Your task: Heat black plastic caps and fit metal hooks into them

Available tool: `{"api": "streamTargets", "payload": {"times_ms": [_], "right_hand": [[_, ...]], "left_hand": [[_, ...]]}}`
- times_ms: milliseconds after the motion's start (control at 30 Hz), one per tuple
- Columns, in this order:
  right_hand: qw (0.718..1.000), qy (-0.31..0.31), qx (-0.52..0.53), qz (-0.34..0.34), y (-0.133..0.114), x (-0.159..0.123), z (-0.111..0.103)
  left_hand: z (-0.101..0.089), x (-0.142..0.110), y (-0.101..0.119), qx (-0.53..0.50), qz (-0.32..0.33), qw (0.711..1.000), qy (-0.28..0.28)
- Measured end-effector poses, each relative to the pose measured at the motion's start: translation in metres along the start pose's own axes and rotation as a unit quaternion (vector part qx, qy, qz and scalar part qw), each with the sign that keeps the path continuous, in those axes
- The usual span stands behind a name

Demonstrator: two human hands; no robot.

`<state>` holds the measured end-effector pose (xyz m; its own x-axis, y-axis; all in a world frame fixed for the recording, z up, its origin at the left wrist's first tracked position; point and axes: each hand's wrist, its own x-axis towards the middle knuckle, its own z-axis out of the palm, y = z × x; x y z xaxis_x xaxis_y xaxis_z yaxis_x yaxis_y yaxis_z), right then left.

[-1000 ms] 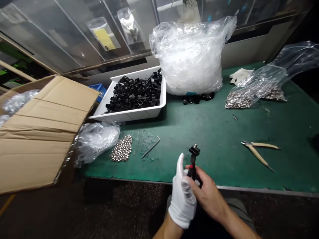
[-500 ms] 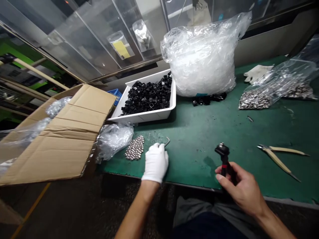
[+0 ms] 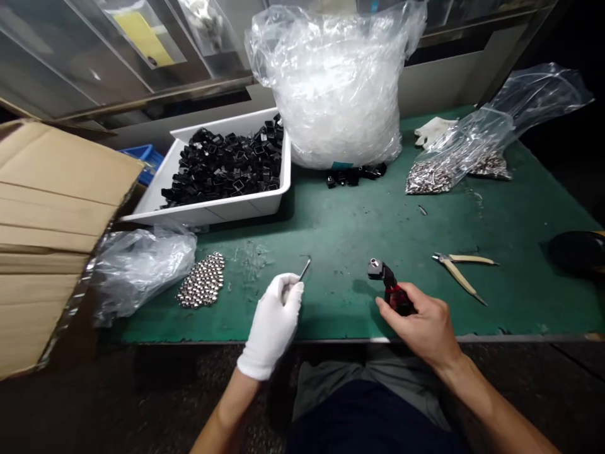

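Observation:
My left hand, in a white cloth glove, pinches a thin metal hex key near the front of the green mat, and most of the key is hidden in the fingers. My bare right hand grips a small black and red fitting with a metal stud at its tip. The fitting tilts towards my left hand, and its lower part is hidden by my fingers. My hands are apart, with a gap of mat between them.
A white tray of black square parts stands at the back, next to a large bag of clear plastic. Steel balls lie left of my hands, and beige-handled pliers lie right. A cardboard box juts in at left.
My left hand has left the fitting, reached the hex key on the mat and lifted it. My right hand has tilted the fitting to the left and lowered it.

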<state>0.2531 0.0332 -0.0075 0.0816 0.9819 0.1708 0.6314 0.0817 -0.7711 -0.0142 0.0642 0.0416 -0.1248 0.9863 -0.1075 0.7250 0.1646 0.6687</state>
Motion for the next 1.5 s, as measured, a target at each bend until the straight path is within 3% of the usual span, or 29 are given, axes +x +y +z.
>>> {"api": "streamTargets", "payload": {"times_ms": [133, 267, 1100, 1200, 1333, 1500], "right_hand": [[1.000, -0.021, -0.008, -0.006, -0.004, -0.002, 0.002], [0.998, -0.057, 0.005, -0.010, -0.010, -0.003, 0.001], [0.987, -0.149, 0.000, -0.060, -0.018, 0.004, 0.002], [0.971, -0.231, 0.010, -0.053, -0.023, 0.011, -0.002], [0.923, -0.384, -0.006, 0.013, -0.031, 0.016, -0.015], [0.908, -0.417, -0.022, 0.045, -0.032, 0.008, -0.028]], "left_hand": [[0.004, -0.031, 0.026, -0.176, -0.059, 0.982, -0.029], [0.006, -0.048, 0.033, -0.254, -0.079, 0.963, -0.036], [0.018, -0.046, 0.014, -0.207, -0.034, 0.976, -0.055], [0.017, -0.048, 0.013, -0.215, -0.040, 0.973, -0.066], [0.017, -0.050, 0.010, -0.213, -0.043, 0.973, -0.081], [0.014, -0.053, 0.007, -0.225, -0.044, 0.968, -0.101]]}}
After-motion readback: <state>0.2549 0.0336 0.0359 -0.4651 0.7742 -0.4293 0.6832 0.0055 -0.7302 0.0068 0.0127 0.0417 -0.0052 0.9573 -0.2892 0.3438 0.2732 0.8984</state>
